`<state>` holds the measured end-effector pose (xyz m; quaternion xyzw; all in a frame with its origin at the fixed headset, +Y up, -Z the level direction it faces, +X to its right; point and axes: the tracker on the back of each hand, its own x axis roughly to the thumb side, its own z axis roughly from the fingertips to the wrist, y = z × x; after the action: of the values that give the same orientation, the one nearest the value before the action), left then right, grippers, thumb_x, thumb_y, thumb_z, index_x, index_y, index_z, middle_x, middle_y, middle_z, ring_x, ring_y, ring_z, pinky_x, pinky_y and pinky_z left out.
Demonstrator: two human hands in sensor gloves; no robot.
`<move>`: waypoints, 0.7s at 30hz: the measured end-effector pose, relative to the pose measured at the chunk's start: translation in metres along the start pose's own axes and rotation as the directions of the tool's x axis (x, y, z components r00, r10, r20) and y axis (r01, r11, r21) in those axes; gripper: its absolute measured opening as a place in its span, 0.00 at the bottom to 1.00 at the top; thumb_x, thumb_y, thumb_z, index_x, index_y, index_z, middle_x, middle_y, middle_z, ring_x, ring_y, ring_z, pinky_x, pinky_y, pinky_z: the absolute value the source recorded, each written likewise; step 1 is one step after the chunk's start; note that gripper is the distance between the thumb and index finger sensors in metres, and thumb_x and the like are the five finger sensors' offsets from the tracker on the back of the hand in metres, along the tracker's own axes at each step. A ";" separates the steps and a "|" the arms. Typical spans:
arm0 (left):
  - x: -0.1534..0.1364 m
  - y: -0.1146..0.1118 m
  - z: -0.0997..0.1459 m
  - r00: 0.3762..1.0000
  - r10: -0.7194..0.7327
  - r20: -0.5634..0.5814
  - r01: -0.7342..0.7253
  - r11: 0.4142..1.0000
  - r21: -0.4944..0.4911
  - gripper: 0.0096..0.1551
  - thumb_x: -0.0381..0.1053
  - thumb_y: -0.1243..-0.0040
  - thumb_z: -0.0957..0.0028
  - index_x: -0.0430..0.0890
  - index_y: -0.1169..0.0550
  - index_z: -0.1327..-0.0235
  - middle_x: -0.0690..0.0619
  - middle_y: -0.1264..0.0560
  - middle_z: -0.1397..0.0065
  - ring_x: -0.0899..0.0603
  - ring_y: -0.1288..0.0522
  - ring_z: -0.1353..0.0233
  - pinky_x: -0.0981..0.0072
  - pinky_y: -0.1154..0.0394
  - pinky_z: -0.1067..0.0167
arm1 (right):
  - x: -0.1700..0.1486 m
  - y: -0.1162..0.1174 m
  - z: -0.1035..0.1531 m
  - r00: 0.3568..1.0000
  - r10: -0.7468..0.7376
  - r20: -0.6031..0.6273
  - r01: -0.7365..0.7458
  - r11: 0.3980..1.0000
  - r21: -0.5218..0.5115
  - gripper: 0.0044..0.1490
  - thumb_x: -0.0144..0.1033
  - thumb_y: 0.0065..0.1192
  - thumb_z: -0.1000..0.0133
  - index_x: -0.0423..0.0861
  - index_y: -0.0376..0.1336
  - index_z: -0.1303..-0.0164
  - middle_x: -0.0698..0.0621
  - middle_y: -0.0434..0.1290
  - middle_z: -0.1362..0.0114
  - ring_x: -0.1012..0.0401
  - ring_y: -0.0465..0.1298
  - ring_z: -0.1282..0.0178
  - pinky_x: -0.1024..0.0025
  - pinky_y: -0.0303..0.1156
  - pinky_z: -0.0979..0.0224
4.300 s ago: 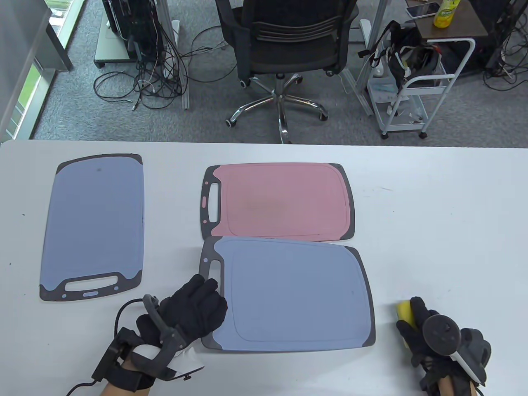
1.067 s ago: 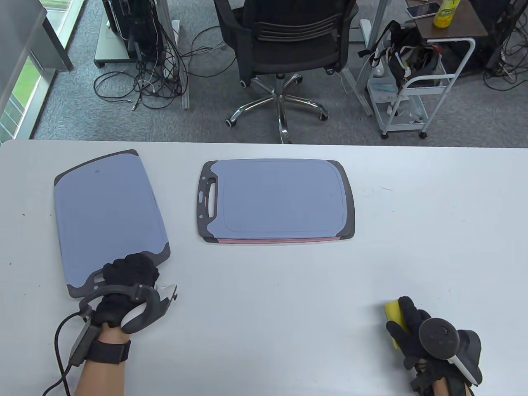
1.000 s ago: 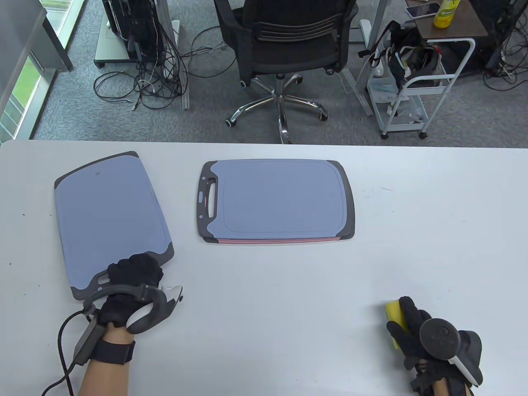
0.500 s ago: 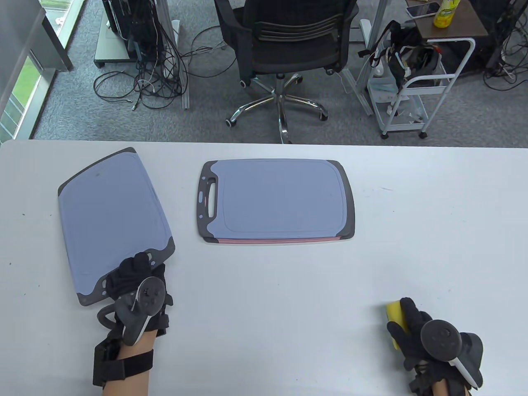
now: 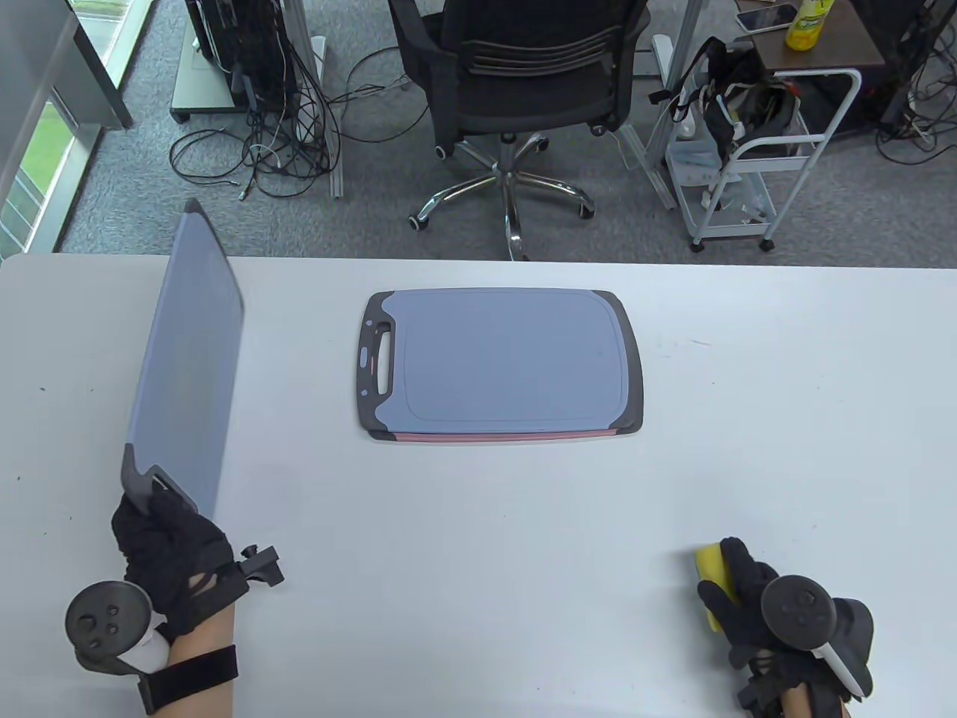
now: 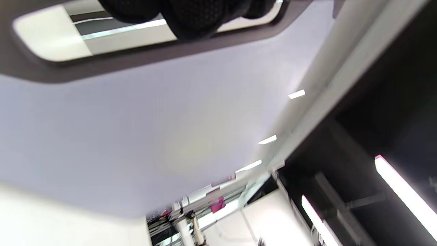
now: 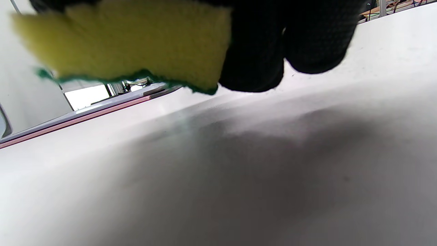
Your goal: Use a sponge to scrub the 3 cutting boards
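My left hand (image 5: 166,540) grips the dark handle end of a blue-grey cutting board (image 5: 191,351) and holds it tilted up on edge over the table's left side. In the left wrist view my fingers (image 6: 191,15) curl through the handle slot of that board (image 6: 136,130). A second blue-grey board (image 5: 508,359) lies flat mid-table, stacked on a pink board (image 5: 493,437) whose front edge just shows. At the front right my right hand (image 5: 736,594) holds a yellow sponge (image 5: 712,574) on the table; the sponge (image 7: 136,37) has a green underside.
The white table (image 5: 523,538) ends at its far edge, with an office chair (image 5: 516,82) just beyond it. A white cart (image 5: 755,149) and cable clutter stand on the floor further back. The stacked boards' edge (image 7: 75,118) shows low in the right wrist view.
My left hand took the left board by its handle, turned over and raised it from flat to standing on edge. Earlier the front blue board went onto the pink one. My right hand stayed put.
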<state>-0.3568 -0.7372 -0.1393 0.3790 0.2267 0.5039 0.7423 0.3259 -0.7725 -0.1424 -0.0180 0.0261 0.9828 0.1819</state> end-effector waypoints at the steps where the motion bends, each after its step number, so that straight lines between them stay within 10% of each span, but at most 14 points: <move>1: 0.000 0.005 -0.002 1.000 0.001 0.015 -0.002 1.000 0.017 0.28 0.60 0.56 0.47 0.53 0.35 0.36 0.53 0.31 0.37 0.48 0.26 0.41 0.44 0.32 0.33 | 0.000 0.001 -0.001 1.000 0.000 0.000 0.000 1.000 0.004 0.48 0.60 0.57 0.49 0.43 0.56 0.23 0.45 0.72 0.40 0.56 0.78 0.51 0.51 0.73 0.39; 5: 0.006 0.014 -0.005 0.993 0.122 -0.007 -0.122 0.992 0.014 0.27 0.65 0.58 0.48 0.56 0.32 0.39 0.59 0.25 0.46 0.58 0.20 0.56 0.64 0.16 0.52 | 0.001 0.002 -0.002 1.000 0.006 0.005 -0.006 1.000 0.016 0.49 0.60 0.57 0.49 0.43 0.56 0.23 0.45 0.72 0.39 0.56 0.78 0.51 0.51 0.73 0.39; 13: 0.005 -0.006 -0.003 0.952 0.279 -0.123 -0.303 0.911 -0.279 0.27 0.68 0.53 0.45 0.54 0.24 0.43 0.60 0.18 0.55 0.60 0.18 0.68 0.67 0.12 0.69 | 0.001 -0.001 0.001 1.000 -0.026 0.009 0.026 1.000 -0.004 0.48 0.60 0.57 0.49 0.43 0.56 0.23 0.45 0.72 0.40 0.56 0.78 0.51 0.51 0.73 0.39; 21: 0.007 -0.061 0.018 0.922 0.117 -0.369 -0.353 0.645 -0.678 0.27 0.68 0.51 0.42 0.52 0.22 0.42 0.58 0.16 0.57 0.59 0.18 0.69 0.67 0.11 0.72 | -0.004 -0.006 0.004 0.998 -0.056 -0.002 0.056 0.998 -0.031 0.48 0.60 0.57 0.49 0.43 0.56 0.24 0.45 0.72 0.40 0.56 0.78 0.51 0.51 0.73 0.39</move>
<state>-0.3060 -0.7496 -0.1765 -0.0025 0.0609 0.6951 0.7163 0.3317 -0.7684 -0.1386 -0.0232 0.0105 0.9776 0.2091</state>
